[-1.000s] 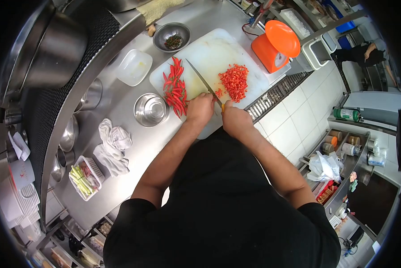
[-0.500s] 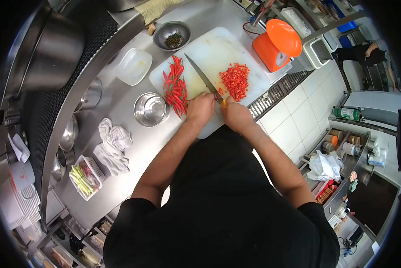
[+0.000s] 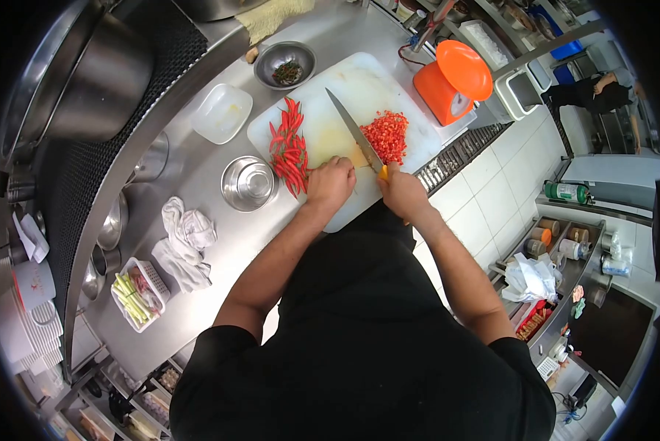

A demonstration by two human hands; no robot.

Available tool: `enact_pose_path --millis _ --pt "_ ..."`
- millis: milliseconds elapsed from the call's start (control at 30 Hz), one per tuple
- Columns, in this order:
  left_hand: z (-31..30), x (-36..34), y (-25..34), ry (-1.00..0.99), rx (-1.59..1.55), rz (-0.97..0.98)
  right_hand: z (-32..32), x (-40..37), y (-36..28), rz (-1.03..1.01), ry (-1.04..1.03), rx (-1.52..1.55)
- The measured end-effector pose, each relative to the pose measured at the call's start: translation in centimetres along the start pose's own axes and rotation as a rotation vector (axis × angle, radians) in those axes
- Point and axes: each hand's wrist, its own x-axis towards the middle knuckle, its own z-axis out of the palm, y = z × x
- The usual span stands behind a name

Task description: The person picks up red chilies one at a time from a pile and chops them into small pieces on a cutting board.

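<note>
My right hand (image 3: 405, 194) is wrapped round the yellow handle of a long kitchen knife (image 3: 353, 126). Its blade points up and left across a white cutting board (image 3: 378, 73), alongside a heap of chopped red chillies (image 3: 386, 135). My left hand (image 3: 331, 184) rests at the board's near side with the fingers curled closed; whatever is in them is hidden. Just left of that hand lies a pile of whole red chillies (image 3: 290, 151) at the board's left edge.
Left of the board stand a steel bowl (image 3: 248, 184), a white plastic tub (image 3: 223, 114) and a crumpled cloth (image 3: 187, 242). A dark-flecked metal bowl (image 3: 285, 53) sits behind. An orange scale (image 3: 453, 81) is at right. Another person (image 3: 602, 90) stands far right.
My right hand has carried the knife to the right, away from my left hand, so the blade now lies against the chopped heap. The left hand stays near the whole chillies.
</note>
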Motion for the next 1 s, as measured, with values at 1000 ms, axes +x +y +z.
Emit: enact_pose_path --millis 1000 --pt "2.0 2.2 1.1 -0.185 0.193 0.125 -0.3 0.1 0.0 0.007 0.089 -0.028"
